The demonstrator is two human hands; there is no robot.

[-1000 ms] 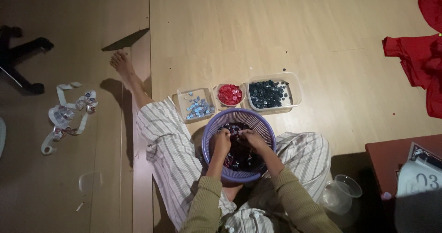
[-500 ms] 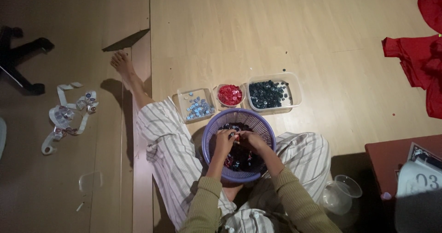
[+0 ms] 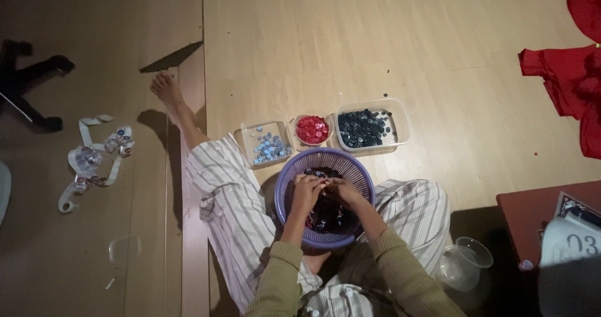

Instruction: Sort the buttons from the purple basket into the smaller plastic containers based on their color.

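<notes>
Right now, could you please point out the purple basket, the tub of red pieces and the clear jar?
purple basket (image 3: 285,185), head view, left rim.
tub of red pieces (image 3: 312,129), head view, centre.
clear jar (image 3: 464,264), head view, side wall.

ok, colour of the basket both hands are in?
Purple basket, clearest in the head view.

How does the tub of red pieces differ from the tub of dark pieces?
The tub of red pieces is small and rounded; the tub of dark pieces is larger and rectangular. The red one sits in the middle of the row, the dark one at its right end. The red pieces fill their tub; the dark ones leave some bare floor. Both are clear tubs lying on the wooden floor beyond the purple basket.
</notes>
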